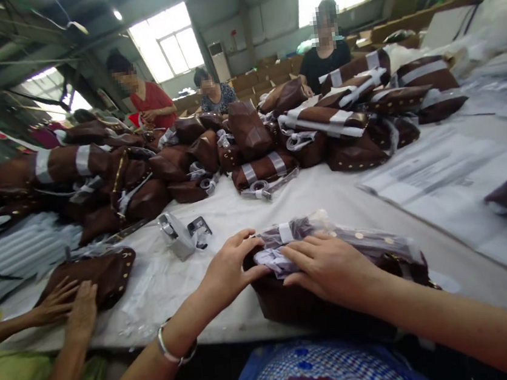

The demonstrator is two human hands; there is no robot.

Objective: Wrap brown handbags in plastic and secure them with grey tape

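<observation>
A brown leather bag [293,298] with a wrapped strap and clear plastic on top lies at the near edge of the white table [328,200]. My left hand [230,269] rests on the bag's left end, fingers curled over the white paper wrapping [276,259]. My right hand [330,266] lies palm down on the bag's top, fingers pressed on the same wrapping. Neither hand lifts the bag.
A co-worker's two hands [71,299] press on another brown bag [102,271] at the left. A big heap of brown bags [252,141] fills the far side. A tape dispenser [180,232] lies mid-table. Printed sheets [444,174] cover the right. Three people work at the back.
</observation>
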